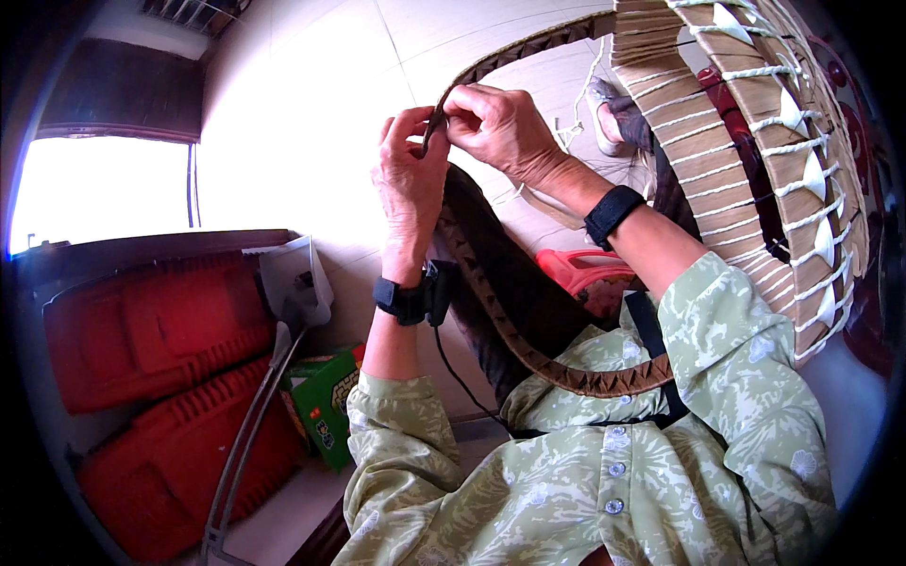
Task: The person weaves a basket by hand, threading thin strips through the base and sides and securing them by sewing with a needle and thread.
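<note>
A long brown folded-pleat strip point(528, 49) runs from the top of the head view down to my hands and loops across my lap over the dark trousers. My left hand point(408, 189) is closed in a pinch on the strip at the upper middle, and my right hand point(500, 132) pinches it just to the right, fingertips close to the left ones. The exact point of grip is partly hidden by my fingers. A tan strapped panel point(795, 236) laced with white cord stands at the right, joined or very close to the upper end of the strip.
At the lower left lie two red ribbed plastic pieces point(151, 330), a green box point(311, 406) and a bent metal tube point(260, 424). A red handled item point(566, 269) sits beyond my lap. A foot in a pale shoe point(604, 118) rests on the tiled floor point(340, 57) near loose white cord.
</note>
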{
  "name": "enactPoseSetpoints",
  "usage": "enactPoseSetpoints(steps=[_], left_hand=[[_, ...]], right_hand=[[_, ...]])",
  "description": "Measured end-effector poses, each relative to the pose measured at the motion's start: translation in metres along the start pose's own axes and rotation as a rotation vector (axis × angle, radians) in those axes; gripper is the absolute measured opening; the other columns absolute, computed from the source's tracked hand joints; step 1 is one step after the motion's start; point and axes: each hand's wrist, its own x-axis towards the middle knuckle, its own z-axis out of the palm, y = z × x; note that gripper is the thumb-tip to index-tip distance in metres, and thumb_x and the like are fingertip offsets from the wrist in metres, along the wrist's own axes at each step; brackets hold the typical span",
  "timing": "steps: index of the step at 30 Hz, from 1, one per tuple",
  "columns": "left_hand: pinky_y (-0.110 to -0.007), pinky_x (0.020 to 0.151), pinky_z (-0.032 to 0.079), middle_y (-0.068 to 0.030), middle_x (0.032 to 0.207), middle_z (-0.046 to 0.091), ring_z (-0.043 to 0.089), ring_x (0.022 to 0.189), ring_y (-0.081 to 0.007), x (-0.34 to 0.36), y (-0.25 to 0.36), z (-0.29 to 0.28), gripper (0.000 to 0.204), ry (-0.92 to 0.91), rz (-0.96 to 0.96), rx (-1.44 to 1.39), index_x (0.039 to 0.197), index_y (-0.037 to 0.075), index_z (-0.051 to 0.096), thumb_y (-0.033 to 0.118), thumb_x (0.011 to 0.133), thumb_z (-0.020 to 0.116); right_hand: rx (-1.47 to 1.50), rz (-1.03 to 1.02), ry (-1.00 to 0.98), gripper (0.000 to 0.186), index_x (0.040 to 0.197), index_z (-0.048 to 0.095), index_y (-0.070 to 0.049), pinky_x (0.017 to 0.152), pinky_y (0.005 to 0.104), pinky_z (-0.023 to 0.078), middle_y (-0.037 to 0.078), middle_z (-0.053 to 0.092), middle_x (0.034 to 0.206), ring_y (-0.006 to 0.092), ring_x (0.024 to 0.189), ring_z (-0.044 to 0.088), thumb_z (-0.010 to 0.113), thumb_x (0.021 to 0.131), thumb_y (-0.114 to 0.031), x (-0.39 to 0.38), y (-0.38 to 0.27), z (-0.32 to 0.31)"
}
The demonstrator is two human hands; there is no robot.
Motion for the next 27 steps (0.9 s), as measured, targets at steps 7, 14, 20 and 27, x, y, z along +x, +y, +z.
enactPoseSetpoints(steps=[7, 14, 20, 27], left_hand=[[-0.026, 0.064, 0.055, -0.0064, 0.099, 0.067, 0.068, 0.074, -0.0134, -0.003, 0.002, 0.003, 0.02, 0.07, 0.095, 0.081, 0.109, 0.0, 0.068, 0.006, 0.091, 0.069], [-0.025, 0.078, 0.052, -0.0036, 0.098, 0.066, 0.063, 0.087, -0.0112, 0.002, 0.004, 0.001, 0.021, 0.065, 0.102, -0.084, 0.108, 0.001, 0.069, 0.003, 0.088, 0.071], [-0.024, 0.075, 0.05, -0.0034, 0.094, 0.064, 0.06, 0.085, -0.0101, 0.002, 0.011, 0.0, 0.022, -0.046, -0.166, -0.477, 0.11, -0.002, 0.065, 0.001, 0.088, 0.066], [-0.023, 0.072, 0.048, -0.0027, 0.092, 0.063, 0.057, 0.079, -0.0085, 0.008, 0.005, -0.005, 0.023, -0.106, -0.091, -0.434, 0.108, -0.002, 0.064, -0.001, 0.085, 0.061]], right_hand=[[0.492, 0.777, -0.011, 0.016, 0.094, 0.064, 0.003, 0.052, 0.031, 0.059, 0.013, 0.072, 0.083, 0.0214, 0.069, 0.073, 0.059, 0.092, -0.012, -0.009, -0.019, 0.004], [0.648, 0.785, -0.056, 0.018, 0.101, 0.064, 0.004, 0.052, 0.0265, 0.059, 0.009, 0.07, 0.09, 0.0174, 0.072, 0.073, 0.059, 0.096, -0.013, -0.014, -0.023, 0.011], [0.574, 0.798, -0.098, 0.016, 0.1, 0.063, 0.004, 0.051, 0.0263, 0.058, 0.008, 0.07, 0.087, 0.0152, 0.069, 0.072, 0.059, 0.095, -0.011, -0.016, -0.024, 0.014], [0.462, 0.736, -0.022, 0.015, 0.1, 0.063, 0.002, 0.049, 0.0257, 0.056, 0.008, 0.07, 0.083, 0.0143, 0.068, 0.071, 0.06, 0.097, -0.012, -0.017, -0.024, 0.018]])
